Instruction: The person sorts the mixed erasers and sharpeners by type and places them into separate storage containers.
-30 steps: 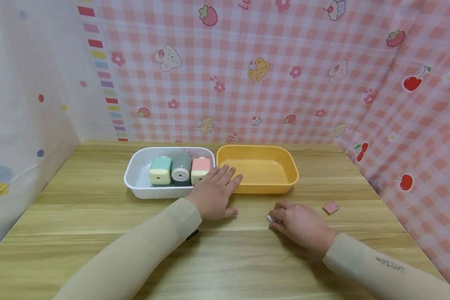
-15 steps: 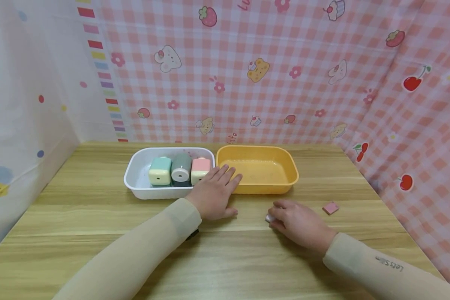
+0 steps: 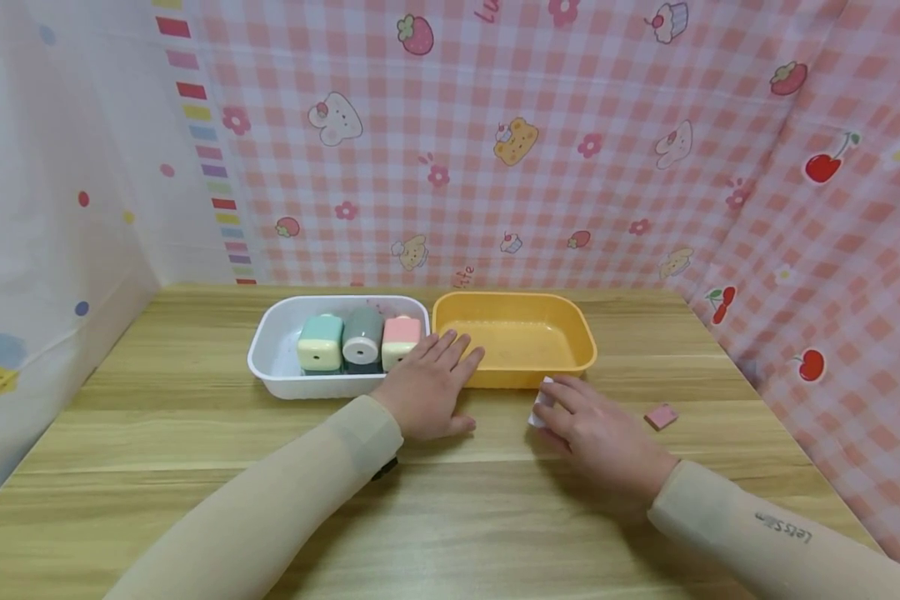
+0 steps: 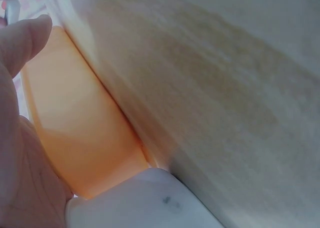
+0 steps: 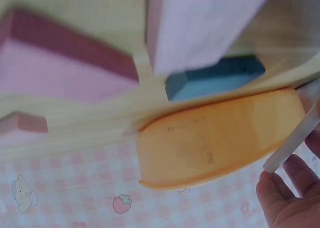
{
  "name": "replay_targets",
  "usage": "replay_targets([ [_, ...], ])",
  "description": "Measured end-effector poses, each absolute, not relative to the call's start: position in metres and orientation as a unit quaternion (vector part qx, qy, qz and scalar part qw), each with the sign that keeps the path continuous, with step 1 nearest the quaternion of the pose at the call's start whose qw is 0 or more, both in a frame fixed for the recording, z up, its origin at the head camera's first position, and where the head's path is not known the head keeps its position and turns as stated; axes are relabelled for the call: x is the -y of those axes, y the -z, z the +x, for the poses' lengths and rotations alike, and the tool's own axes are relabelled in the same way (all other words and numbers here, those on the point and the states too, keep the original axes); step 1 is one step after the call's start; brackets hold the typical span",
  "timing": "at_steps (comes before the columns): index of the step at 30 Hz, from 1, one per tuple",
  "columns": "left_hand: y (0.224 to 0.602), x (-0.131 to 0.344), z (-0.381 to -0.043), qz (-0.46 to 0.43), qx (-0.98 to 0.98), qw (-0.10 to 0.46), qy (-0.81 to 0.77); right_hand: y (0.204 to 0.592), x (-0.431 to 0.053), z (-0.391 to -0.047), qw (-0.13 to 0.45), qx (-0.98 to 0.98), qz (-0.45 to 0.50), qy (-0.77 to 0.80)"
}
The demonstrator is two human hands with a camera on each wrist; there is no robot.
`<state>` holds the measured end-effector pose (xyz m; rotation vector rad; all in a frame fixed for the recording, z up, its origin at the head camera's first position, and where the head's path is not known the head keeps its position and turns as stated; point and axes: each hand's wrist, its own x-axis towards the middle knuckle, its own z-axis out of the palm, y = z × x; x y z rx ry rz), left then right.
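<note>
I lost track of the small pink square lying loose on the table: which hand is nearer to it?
The right hand. It sits just left of the pink square, apart from it, holding a small white piece. The left hand rests farther left, against the orange tray.

2 trays, 1 white & 1 orange, 3 pencil sharpeners in white one, 1 pink eraser, 2 hands.
</note>
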<state>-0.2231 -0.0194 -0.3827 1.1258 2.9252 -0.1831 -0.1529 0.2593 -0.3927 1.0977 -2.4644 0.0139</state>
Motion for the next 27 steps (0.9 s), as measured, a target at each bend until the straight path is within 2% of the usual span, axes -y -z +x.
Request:
replay_targets([
  [12,0.383,0.019,-0.224,0.357,-0.932,-0.003,0.065,0.376,-0.257,-0.172,0.292,0.856,0.426,0.013],
  [22,0.382,0.019,-0.223,0.354,-0.933,0.002,0.066,0.367,-0.253,-0.19,0.324,0.838,0.438,0.029],
  [27,0.381,0.019,-0.222,0.353,-0.933,0.002,0.065,0.364,-0.253,-0.198,0.315,0.842,0.437,0.029],
])
